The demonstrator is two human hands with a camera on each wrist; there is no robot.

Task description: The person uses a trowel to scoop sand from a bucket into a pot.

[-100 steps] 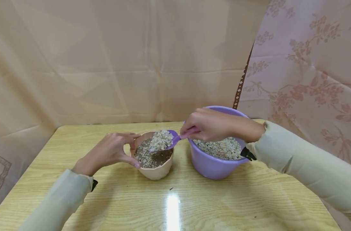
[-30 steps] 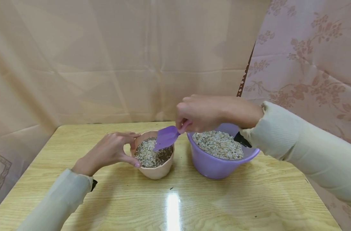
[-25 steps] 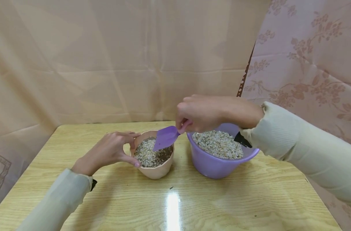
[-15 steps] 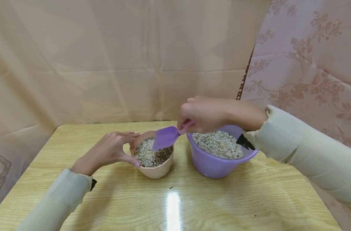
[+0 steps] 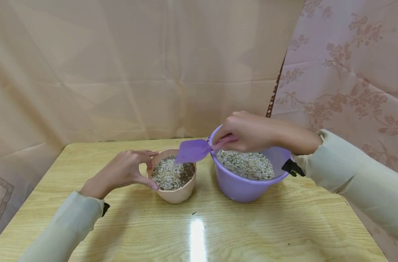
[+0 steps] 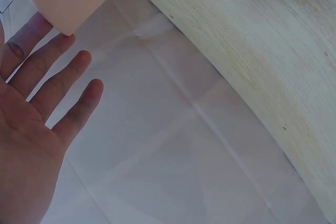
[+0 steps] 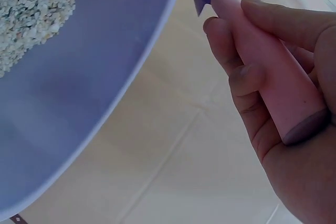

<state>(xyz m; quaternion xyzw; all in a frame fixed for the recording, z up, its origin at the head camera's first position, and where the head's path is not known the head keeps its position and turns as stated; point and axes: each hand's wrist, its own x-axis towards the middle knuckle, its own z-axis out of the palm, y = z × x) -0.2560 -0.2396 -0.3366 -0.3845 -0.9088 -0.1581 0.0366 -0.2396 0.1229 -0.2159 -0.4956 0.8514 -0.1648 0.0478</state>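
A small purple scoop (image 5: pixel 192 150) with a pink handle (image 7: pixel 270 61) is gripped by my right hand (image 5: pixel 251 130), fingers wrapped about the handle. Its purple blade, bare of gravel on the side that shows, overlaps the far right rim of a peach-coloured flowerpot (image 5: pixel 176 197). Pale gravel (image 5: pixel 168 174) covers much of the brown material inside that pot. My left hand (image 5: pixel 125 169) steadies the pot from the left, thumb at the near rim and forefinger at the far rim; the left wrist view shows fairly straight, spread fingers (image 6: pixel 79 114).
Right of the pot stands a purple basin (image 5: pixel 239 190) holding much pale gravel (image 5: pixel 248 165); the right forearm passes over it. Both vessels stand on a wood-grain table (image 5: pixel 153 233). Beige cloth (image 5: pixel 120 72) hangs behind the table's far edge, and patterned pink cloth (image 5: pixel 356 91) hangs on the right.
Earlier the scoop carried heaped gravel over the pot; it then tipped, and more gravel lies in the pot now. The right hand has since shifted right with the scoop. The left hand stays put.
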